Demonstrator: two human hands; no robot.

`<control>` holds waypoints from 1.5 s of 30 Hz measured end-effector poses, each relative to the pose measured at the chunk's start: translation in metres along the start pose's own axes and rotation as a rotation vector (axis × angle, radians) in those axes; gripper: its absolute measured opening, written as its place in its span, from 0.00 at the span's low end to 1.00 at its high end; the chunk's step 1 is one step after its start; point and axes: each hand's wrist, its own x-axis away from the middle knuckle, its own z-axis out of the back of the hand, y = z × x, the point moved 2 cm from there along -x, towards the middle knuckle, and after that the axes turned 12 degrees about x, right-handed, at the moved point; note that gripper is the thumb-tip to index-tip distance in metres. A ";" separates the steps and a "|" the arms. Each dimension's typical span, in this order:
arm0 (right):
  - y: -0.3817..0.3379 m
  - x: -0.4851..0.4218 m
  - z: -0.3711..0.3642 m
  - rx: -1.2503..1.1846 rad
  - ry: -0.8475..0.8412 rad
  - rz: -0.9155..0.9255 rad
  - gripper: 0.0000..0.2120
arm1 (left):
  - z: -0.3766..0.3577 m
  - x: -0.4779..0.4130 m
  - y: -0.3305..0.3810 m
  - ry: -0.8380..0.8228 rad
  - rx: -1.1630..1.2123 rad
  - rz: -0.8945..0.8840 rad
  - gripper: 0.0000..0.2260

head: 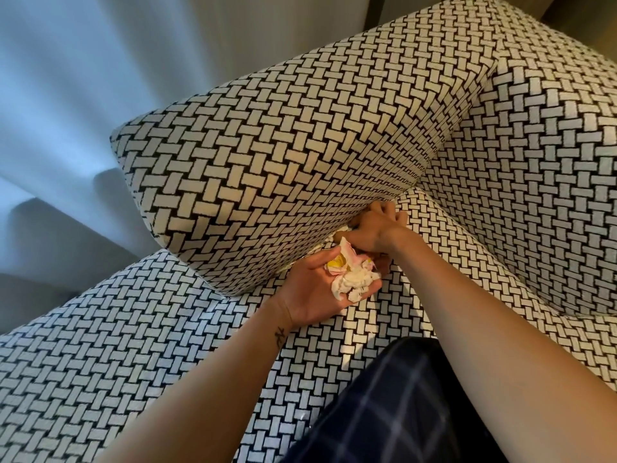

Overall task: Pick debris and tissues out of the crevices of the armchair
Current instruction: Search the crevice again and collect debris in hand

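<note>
The armchair (521, 182) is covered in a black-and-white woven pattern. My left hand (312, 289) lies palm up on the seat beside the left armrest (273, 168) and cups a wad of crumpled tissues (354, 279), white with pink and yellow bits. Just above it, my right hand (374, 228) reaches into the crevice between the armrest and the seat cushion. Its fingers are curled at the gap, and their tips are partly hidden. A bit of white paper (329, 240) shows in the crevice near its thumb.
A pale curtain (100, 95) hangs to the left of the armchair. My leg in dark checked trousers (400, 412) is at the bottom, against the seat's front. The chair's backrest rises at the right.
</note>
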 end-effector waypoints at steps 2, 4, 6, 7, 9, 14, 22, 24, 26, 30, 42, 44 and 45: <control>0.005 0.001 -0.002 -0.119 0.050 0.009 0.26 | 0.001 -0.001 0.000 0.018 0.026 0.007 0.27; 0.009 0.002 -0.006 -0.213 0.088 0.025 0.24 | 0.002 -0.002 0.001 0.016 0.023 0.024 0.25; 0.010 0.001 -0.009 -0.248 0.102 0.043 0.24 | 0.004 -0.002 0.001 0.010 0.009 0.037 0.24; 0.011 0.000 -0.009 -0.258 0.101 0.045 0.24 | 0.005 -0.003 0.002 0.011 0.029 0.046 0.24; 0.011 -0.001 -0.007 -0.283 0.074 0.035 0.24 | 0.007 -0.004 0.002 0.029 0.062 0.058 0.25; 0.002 0.001 0.000 -0.148 0.009 -0.015 0.22 | 0.006 -0.006 0.003 0.068 0.116 0.058 0.28; 0.008 0.001 -0.009 -0.357 0.132 0.006 0.14 | 0.002 -0.004 0.004 0.136 0.021 0.041 0.28; 0.009 -0.001 -0.011 -0.392 0.149 0.011 0.10 | 0.004 -0.005 0.006 0.151 -0.002 0.038 0.29; 0.008 -0.001 -0.009 -0.355 0.118 -0.002 0.09 | 0.004 -0.005 0.005 0.141 0.009 0.060 0.29; 0.001 0.000 -0.005 -0.214 0.043 -0.015 0.18 | 0.001 -0.006 0.004 0.121 0.058 0.041 0.30; 0.024 0.016 -0.019 -0.630 0.199 0.137 0.02 | 0.002 -0.006 0.004 0.136 0.130 0.036 0.34; 0.025 0.018 -0.023 -0.632 0.204 0.160 0.07 | 0.002 -0.007 0.003 0.138 0.123 0.031 0.33; 0.025 0.021 -0.023 -0.662 0.213 0.173 0.07 | 0.003 -0.007 0.004 0.144 0.113 0.030 0.32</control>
